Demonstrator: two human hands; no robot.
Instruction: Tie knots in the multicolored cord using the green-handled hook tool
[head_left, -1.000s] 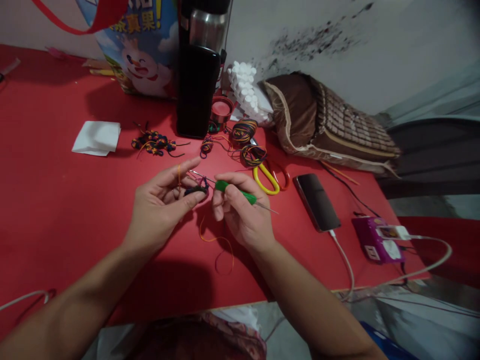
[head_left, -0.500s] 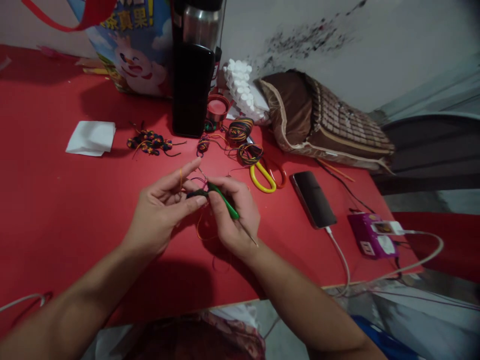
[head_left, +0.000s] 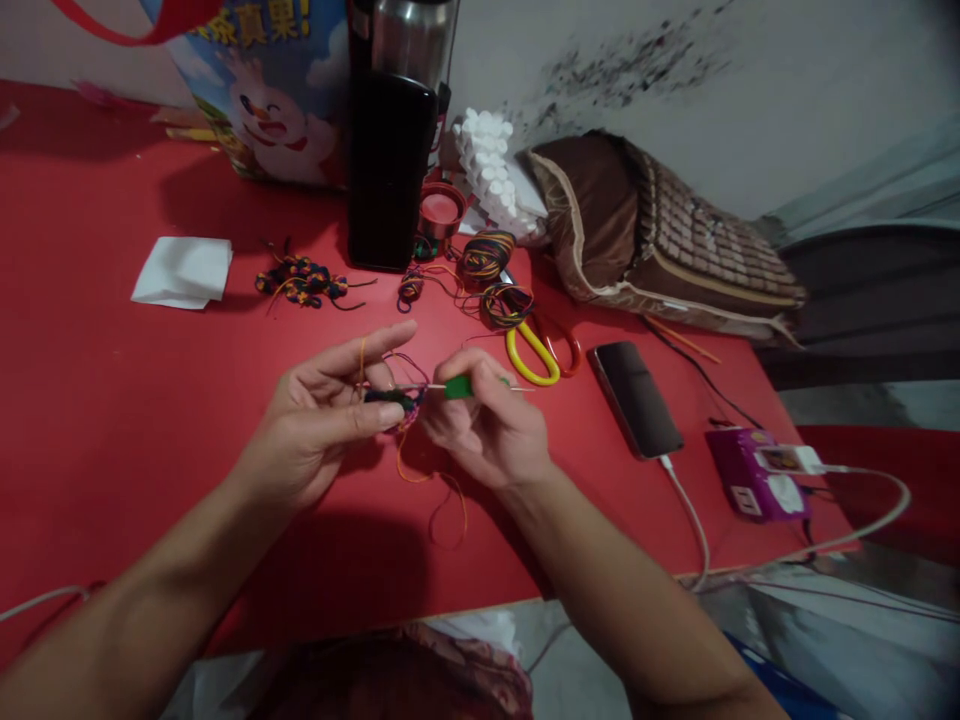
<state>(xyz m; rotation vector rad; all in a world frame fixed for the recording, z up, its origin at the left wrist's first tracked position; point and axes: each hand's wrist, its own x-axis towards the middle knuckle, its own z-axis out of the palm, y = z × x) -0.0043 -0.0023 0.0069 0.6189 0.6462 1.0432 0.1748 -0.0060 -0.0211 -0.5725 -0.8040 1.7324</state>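
Observation:
My left hand point(head_left: 319, 415) pinches a small dark piece of crochet work point(head_left: 394, 402) between thumb and fingers, with its index finger stretched out. An orange strand of yarn point(head_left: 363, 360) runs over that finger. My right hand point(head_left: 487, 415) is closed on a crochet hook point(head_left: 459, 386) with a green grip. The hook's thin metal shaft points left and reaches the crochet work; whether its tip sits in a loop is too small to tell. A loose orange thread point(head_left: 450, 485) curls on the table below the hands.
On the red table point(head_left: 112, 420) lie wound multicoloured yarn point(head_left: 487, 257), yellow-and-red-handled scissors point(head_left: 536, 355), a knotted yarn bundle point(head_left: 304, 282) and a folded white paper point(head_left: 184, 272). A charging phone point(head_left: 637, 400) and a purple box point(head_left: 757, 475) are at right. A black upright object point(head_left: 390, 170) stands behind.
My right hand has moved right and turned, so the hook now lies nearly level instead of slanting. The left hand keeps its hold on the crochet work. The view has shifted slightly.

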